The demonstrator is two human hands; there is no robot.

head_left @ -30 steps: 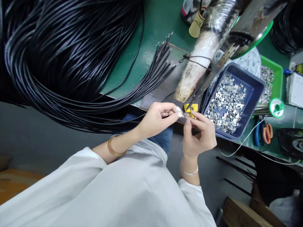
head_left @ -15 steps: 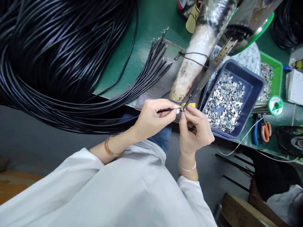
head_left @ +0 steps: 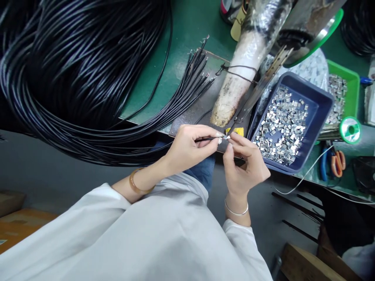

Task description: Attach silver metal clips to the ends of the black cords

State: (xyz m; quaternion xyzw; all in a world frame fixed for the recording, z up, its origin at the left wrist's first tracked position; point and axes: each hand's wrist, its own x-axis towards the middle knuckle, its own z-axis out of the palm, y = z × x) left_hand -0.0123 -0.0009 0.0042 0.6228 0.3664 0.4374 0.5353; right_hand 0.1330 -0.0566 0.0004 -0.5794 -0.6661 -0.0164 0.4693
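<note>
Between thumb and fingers, my left hand [head_left: 190, 145] pinches a black cable [head_left: 208, 138] close to its stripped, silvery end. My right hand [head_left: 244, 160] is just right of that end, its thumb and fingers bent close together; whatever is between them is too small to name. The tip of a soldering iron [head_left: 231, 130] is beside the cable end, with a yellow sponge [head_left: 238, 130] behind it. A bundle of black cables [head_left: 164, 117] curves behind my left hand, its ends fanned over a dark plate [head_left: 187, 114].
A blue tray [head_left: 318, 113] of small metal pieces lies right of my hands. Beyond it are a green tray [head_left: 354, 93], a solder spool [head_left: 350, 130] and pliers [head_left: 337, 163]. A wrapped white tube [head_left: 234, 84] slants over the plate. Cable coils [head_left: 96, 58] fill the left.
My right hand has moved slightly right and down, away from the cable end, which now shows more clearly. The view has shifted a little.
</note>
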